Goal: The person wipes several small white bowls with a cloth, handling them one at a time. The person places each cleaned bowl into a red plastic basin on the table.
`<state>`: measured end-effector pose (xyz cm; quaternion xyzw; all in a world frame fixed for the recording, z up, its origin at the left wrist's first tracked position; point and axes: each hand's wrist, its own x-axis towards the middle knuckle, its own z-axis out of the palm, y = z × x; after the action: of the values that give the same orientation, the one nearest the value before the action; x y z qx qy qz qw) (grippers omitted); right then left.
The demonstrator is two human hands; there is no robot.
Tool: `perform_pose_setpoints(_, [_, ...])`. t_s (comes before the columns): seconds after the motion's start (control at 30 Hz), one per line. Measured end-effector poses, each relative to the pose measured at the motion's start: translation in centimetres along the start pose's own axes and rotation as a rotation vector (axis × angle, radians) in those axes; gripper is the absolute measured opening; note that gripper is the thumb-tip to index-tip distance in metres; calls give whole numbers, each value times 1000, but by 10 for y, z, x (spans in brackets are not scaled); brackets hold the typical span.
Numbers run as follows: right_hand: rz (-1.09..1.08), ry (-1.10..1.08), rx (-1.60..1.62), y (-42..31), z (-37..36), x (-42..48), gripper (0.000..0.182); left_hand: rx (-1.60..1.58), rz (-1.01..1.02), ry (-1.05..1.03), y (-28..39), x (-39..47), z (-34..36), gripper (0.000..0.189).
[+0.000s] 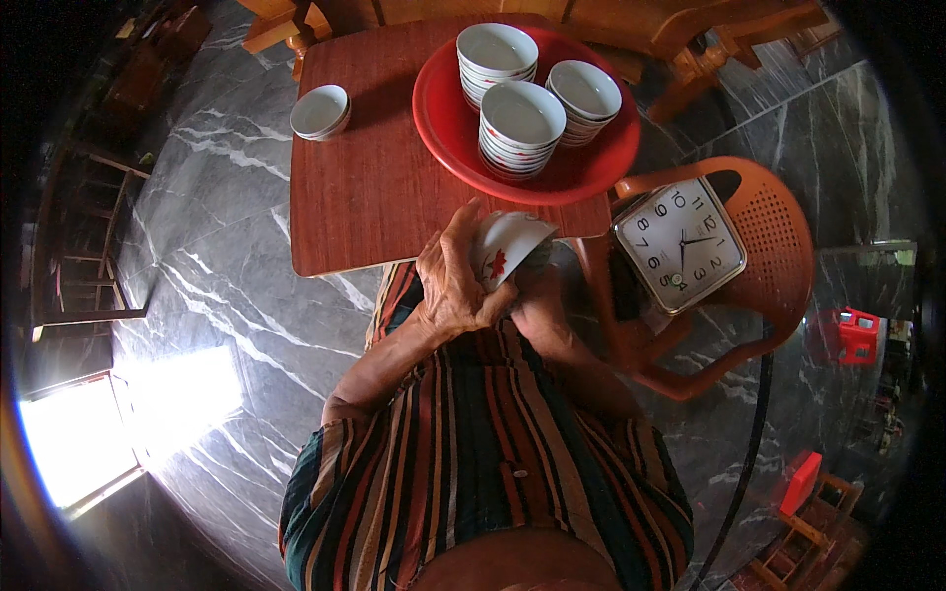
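Observation:
My left hand [458, 281] grips a white bowl [510, 240] with a red flower on its outside. The bowl is tilted on its side, its mouth turned to the right, just off the table's front edge. At that mouth is my right hand [543, 295], blurred and partly in shadow. A greyish patch shows by its fingers, but whether it is a cloth is unclear. Beyond my hands a red basin [436, 140] holds three stacks of similar bowls: a rear stack [497, 52], a front stack [521, 122] and a right stack [584, 92].
The basin rests on a reddish-brown wooden table [355, 199]. A small stack of bowls [321, 112] sits at its left. To my right, an orange plastic chair [776, 214] bears a square wall clock [680, 244]. A dark cable [750, 451] crosses the marbled floor [244, 295].

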<state>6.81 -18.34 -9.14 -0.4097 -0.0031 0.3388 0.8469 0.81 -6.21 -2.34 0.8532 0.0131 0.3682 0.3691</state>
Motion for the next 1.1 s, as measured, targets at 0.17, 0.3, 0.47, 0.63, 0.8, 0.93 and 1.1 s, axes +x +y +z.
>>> perform_pose_setpoints(0.17, [119, -160, 169, -5, 7, -7, 47, 17, -73, -48, 0, -1, -4, 68])
perform_pose_setpoints(0.3, [16, -73, -74, 5, -22, 3, 43, -55, -218, -191, 4, 2, -10, 72])
perform_pose_setpoints(0.47, [-346, -5, -636, -3, -48, 14, 32, 1, -97, -291, 7, 4, -12, 76])
perform_pose_setpoints(0.63, [-750, -157, -1124, -46, -28, 5, 35, -6, -120, -343, 4, -1, -6, 79])
perform_pose_setpoints(0.8, [-1210, -367, -1575, -82, 7, -1, 39, -34, -121, -395, 8, 0, -7, 83])
perform_pose_setpoints(0.93, [-1140, -488, -1582, -89, 19, -2, 35, -69, -129, -387, 12, 4, -12, 81])
perform_pose_setpoints(1.1, [-777, -350, -1228, -82, 16, 4, 30, -241, -270, -263, 10, 1, -19, 77])
